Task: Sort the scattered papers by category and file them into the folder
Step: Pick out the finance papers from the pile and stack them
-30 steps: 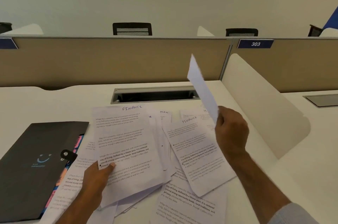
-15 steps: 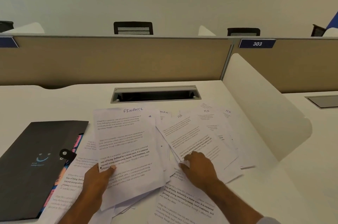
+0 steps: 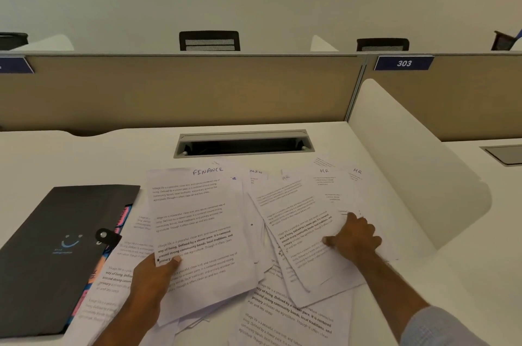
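Note:
Printed white sheets lie scattered over the white desk [image 3: 84, 153]. My left hand [image 3: 154, 275] grips a stack topped by a sheet headed FINANCE [image 3: 197, 230], thumb on top near its lower left. My right hand [image 3: 353, 238] rests on overlapping sheets headed HR [image 3: 299, 218] at the right, fingers curled on the paper; whether it pinches a sheet is unclear. More sheets [image 3: 291, 314] lie under both, toward the near edge. A black folder [image 3: 48, 246] with a snap strap lies shut at the left, pink tabs showing at its edge.
A grey cable slot [image 3: 244, 143] is sunk into the desk behind the papers. A white curved side divider [image 3: 418, 165] rises at the right. A beige partition [image 3: 175, 88] with a 303 sign runs along the back, chair backs behind it.
My right hand brought the raised sheet down, then slid right across the HR sheets. My left hand stays on the FINANCE stack.

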A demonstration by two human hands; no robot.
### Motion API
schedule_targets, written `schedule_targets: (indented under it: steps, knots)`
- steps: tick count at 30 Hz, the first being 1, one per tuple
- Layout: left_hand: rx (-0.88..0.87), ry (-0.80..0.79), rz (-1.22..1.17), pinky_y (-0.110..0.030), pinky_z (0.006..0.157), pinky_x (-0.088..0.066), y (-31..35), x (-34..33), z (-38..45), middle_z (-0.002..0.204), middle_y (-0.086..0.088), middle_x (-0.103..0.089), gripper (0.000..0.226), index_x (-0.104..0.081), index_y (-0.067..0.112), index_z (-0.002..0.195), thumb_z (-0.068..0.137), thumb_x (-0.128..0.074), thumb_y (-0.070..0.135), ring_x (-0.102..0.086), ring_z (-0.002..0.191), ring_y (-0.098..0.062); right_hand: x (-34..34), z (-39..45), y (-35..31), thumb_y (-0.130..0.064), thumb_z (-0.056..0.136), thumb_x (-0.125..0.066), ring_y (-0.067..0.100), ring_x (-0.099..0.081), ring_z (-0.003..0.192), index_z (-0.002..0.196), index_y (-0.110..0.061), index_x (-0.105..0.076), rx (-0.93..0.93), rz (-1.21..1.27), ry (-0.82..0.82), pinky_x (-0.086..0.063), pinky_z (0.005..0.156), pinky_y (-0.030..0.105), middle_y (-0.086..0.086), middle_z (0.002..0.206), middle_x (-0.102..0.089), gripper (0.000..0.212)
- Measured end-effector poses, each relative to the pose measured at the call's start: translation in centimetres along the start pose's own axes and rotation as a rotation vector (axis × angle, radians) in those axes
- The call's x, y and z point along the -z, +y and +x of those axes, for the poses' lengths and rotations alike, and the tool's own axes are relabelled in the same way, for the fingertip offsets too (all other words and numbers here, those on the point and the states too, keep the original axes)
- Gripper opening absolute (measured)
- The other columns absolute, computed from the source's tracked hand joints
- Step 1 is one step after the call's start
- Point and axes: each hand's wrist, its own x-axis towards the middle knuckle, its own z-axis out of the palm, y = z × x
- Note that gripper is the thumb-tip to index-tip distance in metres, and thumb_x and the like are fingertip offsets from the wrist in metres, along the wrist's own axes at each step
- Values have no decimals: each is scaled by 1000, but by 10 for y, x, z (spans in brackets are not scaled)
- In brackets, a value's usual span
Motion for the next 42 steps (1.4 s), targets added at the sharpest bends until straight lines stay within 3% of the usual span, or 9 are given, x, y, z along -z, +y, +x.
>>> schedule_targets:
  steps: [6, 9, 12, 21, 25, 32, 34, 37, 42]
  knots:
    - [7, 4, -10, -54, 107, -36, 3, 1, 1, 137, -14, -56, 44, -52, 9, 134, 92, -62, 13, -50, 124, -38, -2, 4, 5, -22, 92, -57, 28, -59, 98, 102, -15, -64, 10, 270, 214, -37, 91, 37, 6, 104, -67, 15]
    - [22, -1, -22, -54, 106, -35, 2, 2, 2, 138, -13, -54, 44, -51, 10, 134, 92, -62, 13, -49, 125, -38, 2, 4, 8, -9, 92, -56, 36, -63, 91, 94, 0, -66, 12, 610, 309, -46, 77, 33, 18, 96, -68, 14]
    - [21, 0, -34, -54, 108, -35, 1, 3, 2, 139, -14, -53, 46, -49, 10, 136, 92, -62, 13, -49, 126, -38, 11, 7, 8, -8, 94, -55, 40, -62, 99, 107, 6, -64, -83, 754, 387, -47, 80, 37, 23, 107, -67, 21]
    - [39, -8, -140, -51, 101, -40, 13, 9, 3, 137, -12, -55, 46, -51, 9, 134, 90, -63, 7, -52, 123, -38, -4, -13, -36, -9, 93, -58, 23, -57, 84, 94, 1, -65, -63, 1179, 194, -43, 77, 30, 10, 91, -64, 12]
    - [49, 5, -152, -54, 103, -40, 15, 13, 5, 135, -13, -58, 42, -55, 11, 130, 89, -65, 8, -54, 120, -38, -23, -36, -62, -7, 93, -58, 13, -55, 70, 88, -5, -63, 60, 1059, 36, -41, 58, 21, -2, 77, -61, 7]
    - [42, 6, -133, -52, 100, -42, 13, 14, 3, 131, -13, -60, 41, -56, 9, 129, 89, -66, 11, -55, 116, -38, -53, -63, -91, -16, 91, -62, 18, -67, 87, 104, -10, -68, 317, 746, -199, -57, 80, 33, 1, 97, -70, 15]
    - [36, 6, -129, -51, 99, -41, 12, 14, 4, 131, -14, -59, 40, -55, 9, 129, 90, -64, 10, -55, 117, -38, -48, -65, -88, -25, 89, -66, 17, -70, 82, 100, -14, -68, 340, 749, -293, -60, 77, 35, 2, 94, -74, 15]
    - [22, -1, -117, -49, 96, -42, 10, 12, 4, 131, -15, -59, 38, -55, 8, 128, 91, -63, 9, -54, 117, -39, -36, -54, -70, -39, 86, -68, 18, -70, 71, 96, -15, -68, 305, 725, -200, -60, 69, 36, 2, 86, -73, 26]
    - [15, -15, -94, -50, 99, -40, 7, 5, 1, 130, -14, -60, 39, -55, 8, 129, 91, -63, 9, -55, 112, -36, -17, -17, -20, -33, 86, -68, 27, -58, 111, 124, -10, -57, 149, 362, 142, -48, 93, 36, 12, 121, -63, 46]
